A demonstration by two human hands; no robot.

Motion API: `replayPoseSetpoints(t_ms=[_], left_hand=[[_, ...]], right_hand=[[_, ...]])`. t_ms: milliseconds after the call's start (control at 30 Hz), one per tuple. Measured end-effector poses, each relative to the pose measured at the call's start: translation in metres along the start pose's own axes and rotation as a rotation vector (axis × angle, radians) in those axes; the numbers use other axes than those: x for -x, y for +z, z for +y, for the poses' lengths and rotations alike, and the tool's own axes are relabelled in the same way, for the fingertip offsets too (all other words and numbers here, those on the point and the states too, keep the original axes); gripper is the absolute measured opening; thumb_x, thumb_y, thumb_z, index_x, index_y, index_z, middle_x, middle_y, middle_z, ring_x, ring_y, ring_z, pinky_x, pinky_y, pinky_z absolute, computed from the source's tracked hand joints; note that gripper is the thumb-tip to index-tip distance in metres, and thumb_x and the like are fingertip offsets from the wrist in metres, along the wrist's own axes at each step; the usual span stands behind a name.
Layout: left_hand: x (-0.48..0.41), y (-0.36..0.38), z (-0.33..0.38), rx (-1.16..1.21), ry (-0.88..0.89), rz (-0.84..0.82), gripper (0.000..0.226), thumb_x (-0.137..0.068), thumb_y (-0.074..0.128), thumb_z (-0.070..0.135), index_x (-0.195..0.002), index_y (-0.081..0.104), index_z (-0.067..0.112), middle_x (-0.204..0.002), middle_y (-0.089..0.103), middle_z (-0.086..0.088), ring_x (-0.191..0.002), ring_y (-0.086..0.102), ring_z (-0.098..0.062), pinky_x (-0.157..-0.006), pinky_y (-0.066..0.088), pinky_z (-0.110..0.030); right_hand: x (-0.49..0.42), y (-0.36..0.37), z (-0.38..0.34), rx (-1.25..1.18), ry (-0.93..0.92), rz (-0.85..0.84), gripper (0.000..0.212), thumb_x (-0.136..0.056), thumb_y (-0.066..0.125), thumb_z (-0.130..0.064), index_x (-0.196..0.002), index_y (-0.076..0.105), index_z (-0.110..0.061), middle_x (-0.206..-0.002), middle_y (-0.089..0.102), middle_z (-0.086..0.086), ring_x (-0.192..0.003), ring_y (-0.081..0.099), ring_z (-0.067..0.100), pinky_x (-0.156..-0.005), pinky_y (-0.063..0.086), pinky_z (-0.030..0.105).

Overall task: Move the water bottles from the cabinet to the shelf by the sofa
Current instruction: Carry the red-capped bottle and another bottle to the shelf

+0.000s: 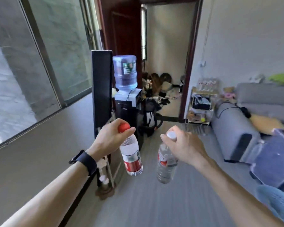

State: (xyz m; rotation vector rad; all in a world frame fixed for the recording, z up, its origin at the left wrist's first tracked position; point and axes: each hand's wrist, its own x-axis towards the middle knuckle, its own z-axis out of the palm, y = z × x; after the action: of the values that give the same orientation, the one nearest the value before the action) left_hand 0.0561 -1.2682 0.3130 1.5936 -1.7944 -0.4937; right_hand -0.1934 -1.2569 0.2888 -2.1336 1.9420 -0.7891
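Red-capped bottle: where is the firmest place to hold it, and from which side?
Probably round the label of the red-capped bottle, coming from its side. The body is an even cylinder there, fit for a full wrap. The left hand now pinches only the small cap from above, and the bottle hangs tilted.

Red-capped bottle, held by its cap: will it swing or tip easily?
Red-capped bottle probably swings: it hangs tilted from the left hand, gripped only at the cap. It seems to hold water, so likely weighty. Tall and narrow, it may tip once stood.
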Motion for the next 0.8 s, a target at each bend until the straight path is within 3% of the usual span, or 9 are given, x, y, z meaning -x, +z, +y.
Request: replayPoseSetpoints(t_ms=[133, 300, 467, 800], left_hand=[[-0.084, 0.022, 0.011, 0.042, 0.085, -0.1, 0.035, -0.083, 0.066, 0.058, -0.097, 0.064, 0.026, -0.09, 0.067, 0.008, -0.085, 0.063, -0.01, -0.079, 0.054, -0.032], [-0.177, 0.07, 0.031, 0.025, 0.185, -0.183, 0.036, -0.083, 0.066, 0.058, -0.095, 0.063, 0.025, -0.09, 0.067, 0.008, -0.085, 0.062, -0.009, -0.075, 0.052, -0.029], [-0.262, 0.131, 0.052, 0.021, 0.241, -0.249, 0.038, -0.083, 0.065, 0.06, -0.096, 0.062, 0.025, -0.089, 0.066, 0.006, -0.083, 0.062, -0.011, -0.076, 0.056, -0.036], [-0.431, 0.244, 0.115, -0.028, 0.258, -0.251, 0.038, -0.084, 0.063, 0.061, -0.099, 0.062, 0.026, -0.09, 0.065, 0.01, -0.085, 0.062, -0.011, -0.079, 0.056, -0.038]], right_hand=[[-0.053, -0.01, 0.023, 0.025, 0.081, 0.107, 0.032, -0.09, 0.048, -0.063, -0.094, 0.053, -0.032, -0.09, 0.07, -0.004, -0.087, 0.063, 0.028, -0.066, 0.045, 0.033], [-0.108, -0.015, 0.072, 0.039, 0.185, 0.2, 0.032, -0.092, 0.041, -0.064, -0.097, 0.049, -0.033, -0.094, 0.073, 0.001, -0.093, 0.063, 0.035, -0.075, 0.049, 0.039], [-0.171, -0.023, 0.128, 0.029, 0.273, 0.261, 0.037, -0.094, 0.045, -0.06, -0.106, 0.055, -0.026, -0.091, 0.073, -0.002, -0.099, 0.062, 0.035, -0.078, 0.048, 0.037], [-0.327, -0.051, 0.26, -0.014, 0.262, 0.271, 0.029, -0.091, 0.051, -0.06, -0.095, 0.054, -0.031, -0.067, 0.064, -0.017, -0.08, 0.055, 0.019, -0.067, 0.04, 0.032]])
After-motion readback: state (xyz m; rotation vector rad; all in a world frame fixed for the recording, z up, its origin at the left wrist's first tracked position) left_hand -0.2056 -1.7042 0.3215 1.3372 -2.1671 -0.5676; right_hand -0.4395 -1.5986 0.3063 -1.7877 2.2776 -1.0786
